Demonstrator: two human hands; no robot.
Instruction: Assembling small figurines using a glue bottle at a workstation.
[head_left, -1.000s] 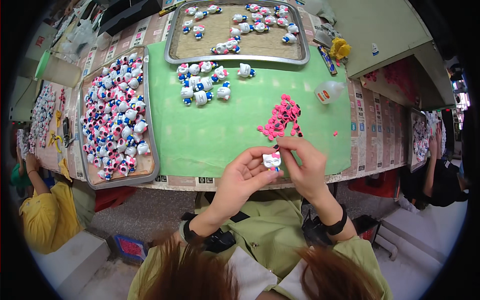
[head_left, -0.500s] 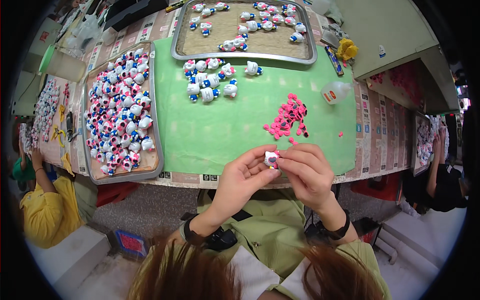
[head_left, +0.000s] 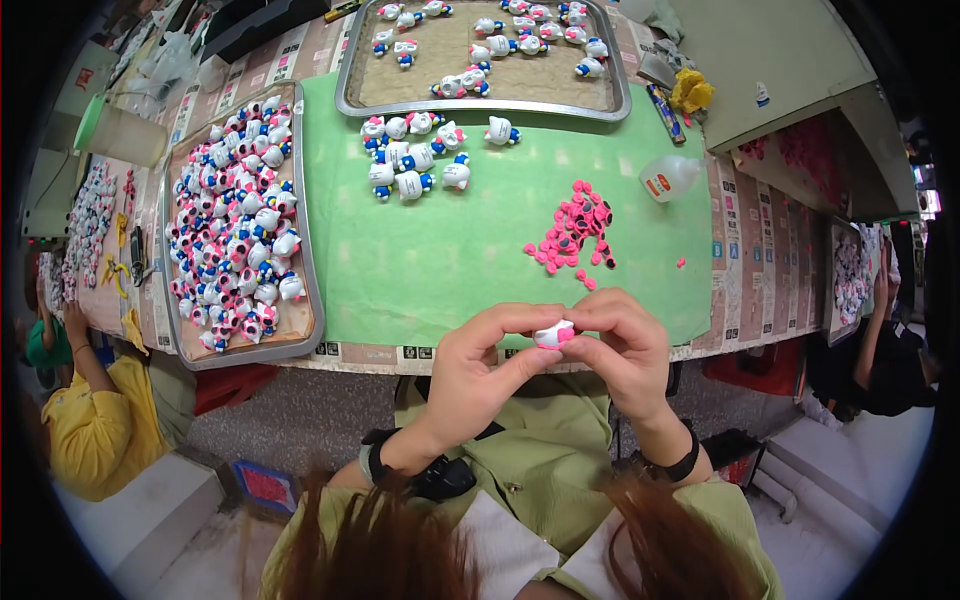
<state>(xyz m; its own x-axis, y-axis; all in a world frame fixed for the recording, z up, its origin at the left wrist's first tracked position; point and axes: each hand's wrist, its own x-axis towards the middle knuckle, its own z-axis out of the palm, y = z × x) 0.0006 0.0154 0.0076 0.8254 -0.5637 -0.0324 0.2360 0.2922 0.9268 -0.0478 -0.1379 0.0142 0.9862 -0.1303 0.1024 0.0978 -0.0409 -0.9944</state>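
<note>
A small white and pink cat figurine (head_left: 551,335) is pinched between both my hands at the table's near edge. My left hand (head_left: 487,358) grips its left side with thumb and forefinger. The fingertips of my right hand (head_left: 622,349) press on its right side, by the pink part; fingers cover much of it. Just beyond lies a loose pile of small pink pieces (head_left: 570,232), some with dark faces, on the green sheet (head_left: 420,270). Several white figurines with blue bodies (head_left: 415,157) lie grouped farther back on the sheet.
A metal tray heaped with figurines (head_left: 314,300) stands at the left. Another tray (head_left: 480,108) with spaced figurines lies at the back. A clear squeeze bottle (head_left: 672,178) and a yellow cloth (head_left: 691,91) are at the right. Other people (head_left: 95,425) sit at both sides.
The figurine has been turned between my fingers: its pink oval front faced up before, now its white surface with pink at the right shows. My right fingers have shifted onto its side.
</note>
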